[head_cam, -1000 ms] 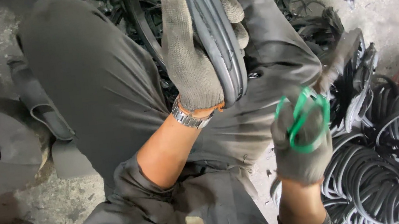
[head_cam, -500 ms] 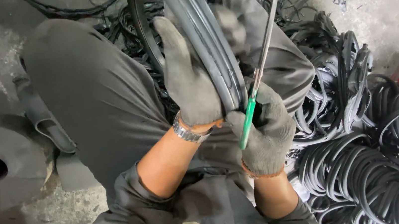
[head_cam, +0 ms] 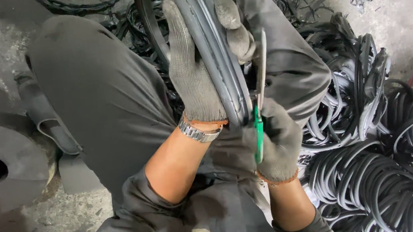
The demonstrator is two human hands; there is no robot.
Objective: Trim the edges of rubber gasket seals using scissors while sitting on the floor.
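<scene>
Since a second ago the right hand [head_cam: 277, 141] has brought its green-handled scissors [head_cam: 260, 99] up against the black rubber strip [head_cam: 215, 53], blades along its edge. Left hand [head_cam: 194, 76] grips that strip, above a pile of rubber rings [head_cam: 379, 174].

Two gloved hands raised close together above the lap. The left hand [head_cam: 197, 75] reaches upward, fingers curled shut in a grip, forearm bare. The right hand [head_cam: 274, 142] sits just below, fist closed.
</scene>
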